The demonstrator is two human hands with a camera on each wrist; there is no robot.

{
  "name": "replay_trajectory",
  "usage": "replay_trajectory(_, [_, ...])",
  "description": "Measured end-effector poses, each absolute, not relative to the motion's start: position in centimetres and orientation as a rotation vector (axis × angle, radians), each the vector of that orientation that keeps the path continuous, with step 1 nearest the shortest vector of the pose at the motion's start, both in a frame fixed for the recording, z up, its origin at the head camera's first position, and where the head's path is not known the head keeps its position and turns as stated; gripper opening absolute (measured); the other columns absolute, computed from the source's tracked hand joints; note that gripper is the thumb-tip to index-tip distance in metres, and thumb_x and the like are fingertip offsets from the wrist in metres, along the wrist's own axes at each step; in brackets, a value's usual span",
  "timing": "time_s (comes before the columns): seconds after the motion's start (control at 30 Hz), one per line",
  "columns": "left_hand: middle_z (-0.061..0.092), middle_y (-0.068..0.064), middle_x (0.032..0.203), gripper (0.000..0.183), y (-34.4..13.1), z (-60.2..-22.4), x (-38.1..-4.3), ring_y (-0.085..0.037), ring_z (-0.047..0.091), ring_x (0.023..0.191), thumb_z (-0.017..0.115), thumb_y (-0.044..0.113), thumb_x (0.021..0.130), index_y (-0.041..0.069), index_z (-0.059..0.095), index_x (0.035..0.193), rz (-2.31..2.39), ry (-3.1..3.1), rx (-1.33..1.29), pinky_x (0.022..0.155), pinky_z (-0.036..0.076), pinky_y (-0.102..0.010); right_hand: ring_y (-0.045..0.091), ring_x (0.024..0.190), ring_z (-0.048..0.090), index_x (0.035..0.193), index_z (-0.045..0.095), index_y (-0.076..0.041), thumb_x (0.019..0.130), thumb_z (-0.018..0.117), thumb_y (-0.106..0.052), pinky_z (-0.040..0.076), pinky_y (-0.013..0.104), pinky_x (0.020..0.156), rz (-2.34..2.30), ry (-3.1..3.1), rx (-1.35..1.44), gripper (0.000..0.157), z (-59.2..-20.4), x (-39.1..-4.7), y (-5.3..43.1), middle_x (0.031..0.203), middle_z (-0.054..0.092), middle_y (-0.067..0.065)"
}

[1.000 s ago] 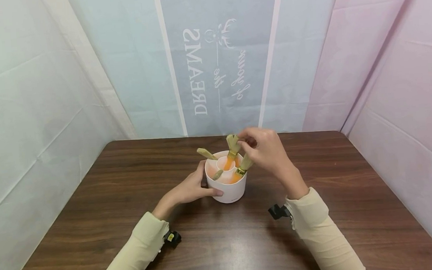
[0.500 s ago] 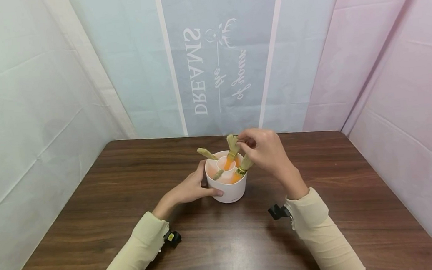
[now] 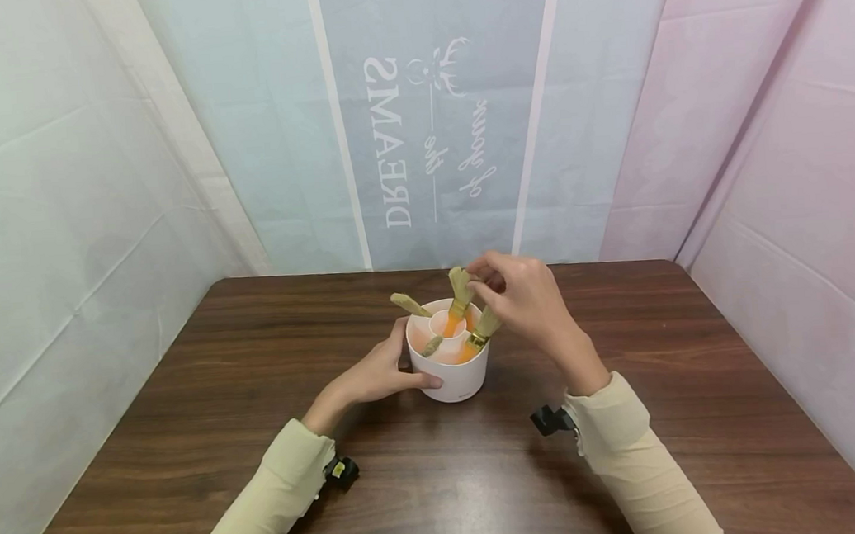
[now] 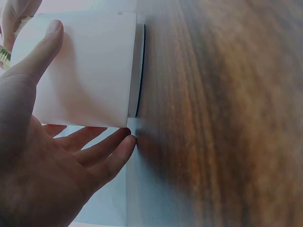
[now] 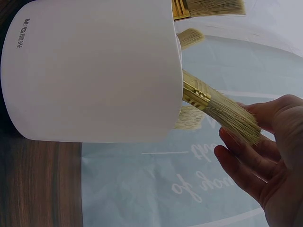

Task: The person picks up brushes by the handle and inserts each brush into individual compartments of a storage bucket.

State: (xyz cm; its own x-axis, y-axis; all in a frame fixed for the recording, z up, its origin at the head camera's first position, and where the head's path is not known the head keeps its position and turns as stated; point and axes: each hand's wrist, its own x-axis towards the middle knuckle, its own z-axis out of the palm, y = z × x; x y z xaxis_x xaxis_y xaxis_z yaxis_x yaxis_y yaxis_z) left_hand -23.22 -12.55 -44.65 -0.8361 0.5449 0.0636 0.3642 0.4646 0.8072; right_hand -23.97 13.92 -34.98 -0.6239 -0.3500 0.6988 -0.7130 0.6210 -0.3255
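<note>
A round white pen holder (image 3: pixel 453 379), with a smaller cup in its middle, stands upright on the table. Several paintbrushes stand in it, pale bristles up, some with orange handles and gold ferrules. My left hand (image 3: pixel 375 374) grips the holder's left side, thumb in front and fingers behind, as the left wrist view confirms. At the bristles of a paintbrush (image 5: pixel 232 118), my right hand (image 3: pixel 526 293) pinches with thumb and fingers above the rim. Another brush (image 3: pixel 408 303) leans left, and a small one (image 3: pixel 431 346) sits low at the front. Handle bottoms are hidden inside.
The dark wooden table (image 3: pixel 442 481) spreads around the holder. Behind it hangs a blue cloth backdrop (image 3: pixel 284 128) with mirrored white lettering, and pale cloth walls (image 3: pixel 58 202) close off both sides. A small black camera (image 3: pixel 553 418) sits at the right wrist.
Between the frames the right fingers shift very slightly at the bristles. The left hand, the holder and the brushes stay in place.
</note>
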Motion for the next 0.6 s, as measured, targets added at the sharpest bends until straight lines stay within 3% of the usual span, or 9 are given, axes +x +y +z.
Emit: replay_trajectory(0.6, [0.05, -0.005, 0.149, 0.104, -12.58, -44.81, -23.32, -0.017, 0.056, 0.133, 0.085, 0.037, 0.085, 0.022, 0.013, 0.158, 1.313, 2.496, 0.788, 0.108, 0.049, -0.042, 0.015, 0.069, 0.072, 0.102, 0.078, -0.009, 0.092, 0.079, -0.011, 0.057, 0.035, 0.063, 0.771, -2.236, 0.842, 0.011, -35.16, -24.17, 13.77, 0.087, 0.078, 0.005])
